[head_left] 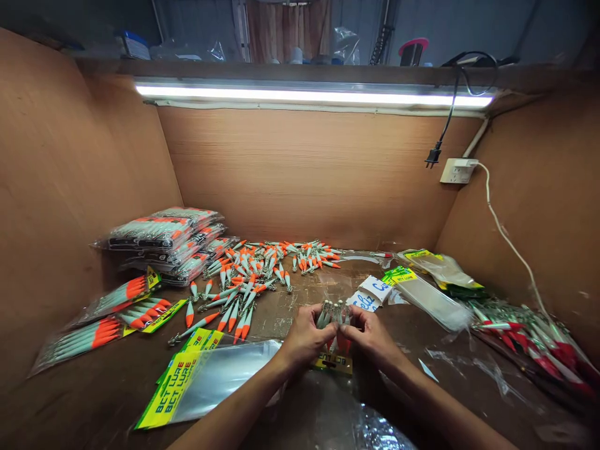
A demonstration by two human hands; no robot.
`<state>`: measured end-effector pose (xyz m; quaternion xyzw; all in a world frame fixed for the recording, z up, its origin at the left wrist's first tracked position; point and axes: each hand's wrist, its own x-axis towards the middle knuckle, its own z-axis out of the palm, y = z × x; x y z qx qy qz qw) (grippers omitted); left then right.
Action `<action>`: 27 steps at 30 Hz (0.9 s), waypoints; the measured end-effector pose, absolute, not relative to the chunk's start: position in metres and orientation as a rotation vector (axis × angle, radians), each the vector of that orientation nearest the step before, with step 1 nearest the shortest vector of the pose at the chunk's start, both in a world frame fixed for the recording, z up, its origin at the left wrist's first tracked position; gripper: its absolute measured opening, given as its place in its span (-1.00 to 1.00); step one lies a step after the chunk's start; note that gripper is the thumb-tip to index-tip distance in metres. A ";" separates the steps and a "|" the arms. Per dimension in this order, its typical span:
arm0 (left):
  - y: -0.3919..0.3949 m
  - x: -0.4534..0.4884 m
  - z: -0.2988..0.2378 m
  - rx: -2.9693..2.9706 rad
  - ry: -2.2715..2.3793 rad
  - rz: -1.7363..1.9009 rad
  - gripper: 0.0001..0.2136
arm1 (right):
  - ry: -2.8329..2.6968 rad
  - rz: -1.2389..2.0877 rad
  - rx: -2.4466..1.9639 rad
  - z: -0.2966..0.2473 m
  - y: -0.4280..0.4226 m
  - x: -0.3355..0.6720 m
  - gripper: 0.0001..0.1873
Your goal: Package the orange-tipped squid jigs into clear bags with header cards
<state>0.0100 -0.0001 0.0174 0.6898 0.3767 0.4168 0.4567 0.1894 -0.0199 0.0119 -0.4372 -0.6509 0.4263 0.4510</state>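
Observation:
My left hand and my right hand meet at the front middle of the table. Between them is a bundle of fishing lures, pale bodies with orange ends pointing toward me and metal hook ends up. Fingers of both hands are closed round the bundle's sides, thumbs in front. Just below the lures shows a yellow-and-black header card lettered BCT LURE; whether the lures are inside its bag I cannot tell. Left of my hands lie clear bags with yellow BCT LURE headers.
Loose orange-and-white lures cover the back middle. Stacked packed lures and filled bags sit left. More clear bags, paper scraps and red-and-white lures lie right. A black plug hangs from the shelf.

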 end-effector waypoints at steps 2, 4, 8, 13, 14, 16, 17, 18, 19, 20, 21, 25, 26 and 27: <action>-0.002 0.012 0.018 1.691 0.918 1.029 -0.82 | -1.617 1.055 -1.080 0.011 -0.020 0.189 -0.86; -0.003 0.013 0.018 1.649 0.878 1.020 -0.80 | -1.586 1.049 -1.076 0.010 -0.021 0.188 -0.89; -0.003 0.018 0.014 1.487 0.775 1.034 -0.70 | -1.444 1.058 -1.072 0.008 -0.021 0.185 -0.87; -0.004 0.017 0.014 1.189 0.745 1.072 -0.54 | -1.319 1.159 -0.978 0.012 -0.023 0.185 -0.71; -0.004 0.017 0.015 1.150 0.745 1.065 -0.52 | -1.296 1.185 -0.955 0.013 -0.023 0.185 -0.70; -0.005 0.015 0.016 1.100 0.724 1.047 -0.50 | -1.252 1.233 -0.919 0.014 -0.023 0.185 -0.68; -0.005 0.015 0.017 1.083 0.703 1.045 -0.50 | -1.233 1.252 -0.910 0.014 -0.023 0.184 -0.68; -0.006 0.016 0.017 1.068 0.677 1.052 -0.50 | -1.215 1.264 -0.906 0.014 -0.022 0.184 -0.67; -0.006 0.016 0.018 1.056 0.654 1.060 -0.51 | -1.198 1.266 -0.902 0.014 -0.022 0.184 -0.67; -0.006 0.017 0.018 1.045 0.638 1.066 -0.51 | -1.184 1.265 -0.895 0.014 -0.022 0.184 -0.67; -0.006 0.017 0.019 1.033 0.630 1.068 -0.51 | -1.168 1.264 -0.886 0.014 -0.021 0.185 -0.67; -0.008 0.014 0.028 1.017 0.624 1.012 -0.46 | -1.114 1.347 -0.893 0.014 -0.021 0.189 -0.65; -0.007 0.012 0.031 1.019 0.629 1.006 -0.47 | -1.105 1.383 -0.910 0.014 -0.022 0.190 -0.66; -0.007 0.010 0.033 1.019 0.642 1.008 -0.49 | -1.095 1.416 -0.923 0.014 -0.022 0.191 -0.66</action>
